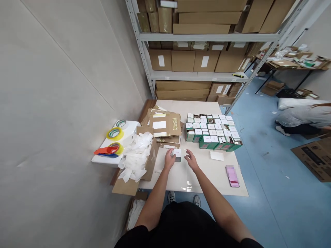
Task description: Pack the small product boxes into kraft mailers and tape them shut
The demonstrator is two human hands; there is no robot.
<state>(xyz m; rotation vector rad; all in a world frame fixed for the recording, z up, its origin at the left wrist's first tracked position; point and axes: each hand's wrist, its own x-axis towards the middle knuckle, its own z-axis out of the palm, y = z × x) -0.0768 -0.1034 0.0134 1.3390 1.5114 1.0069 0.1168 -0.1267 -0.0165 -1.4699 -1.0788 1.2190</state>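
My left hand (169,159) grips the left side of a small box (177,152), with a white top with handwriting and a dark grey-green side. Just right of this box my right hand (190,159) is apart from it, fingers spread and nothing in them. Beyond my hands, on the table (178,177), stand several rows of small green-and-white boxes (207,140), many with handwritten tops. A flat white card or box (216,156) lies to the right of my right hand.
Flattened cardboard (165,124) is stacked at the back left. An open carton of white paper strips (137,156) stands at left, beside tape rolls (115,133) and an orange tape dispenser (106,150). A phone (232,177) lies right. Shelving (196,75) stands behind; a person (302,115) crouches at right.
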